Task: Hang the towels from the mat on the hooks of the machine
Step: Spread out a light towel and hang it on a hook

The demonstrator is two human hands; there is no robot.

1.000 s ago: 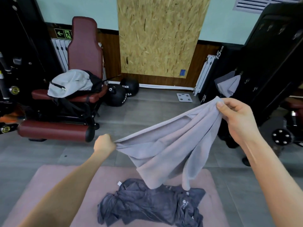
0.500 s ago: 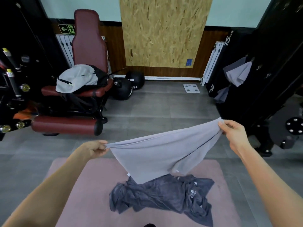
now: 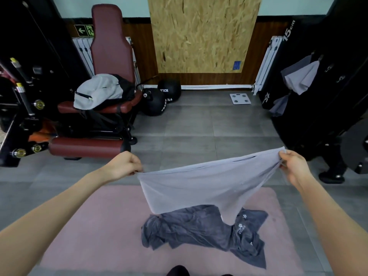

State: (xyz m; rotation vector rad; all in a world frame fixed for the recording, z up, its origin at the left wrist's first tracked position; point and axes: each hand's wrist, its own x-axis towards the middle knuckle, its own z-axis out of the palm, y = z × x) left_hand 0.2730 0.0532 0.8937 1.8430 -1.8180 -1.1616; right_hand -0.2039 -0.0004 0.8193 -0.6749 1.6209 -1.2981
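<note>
One corner's pinched by the left hand (image 3: 124, 166). The towel (image 3: 199, 186) has been pulled flat and lowered over the mat's (image 3: 95, 226) far edge, its other corner pinched by the right hand (image 3: 294, 168). Probably straightened for hanging, with the machine (image 3: 342, 46) not reached yet.

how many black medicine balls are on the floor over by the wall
2. The front medicine ball sits on the floor beside the maroon seat. The rear medicine ball is just behind it, nearer the wall. More could be hidden behind the seat.
</note>
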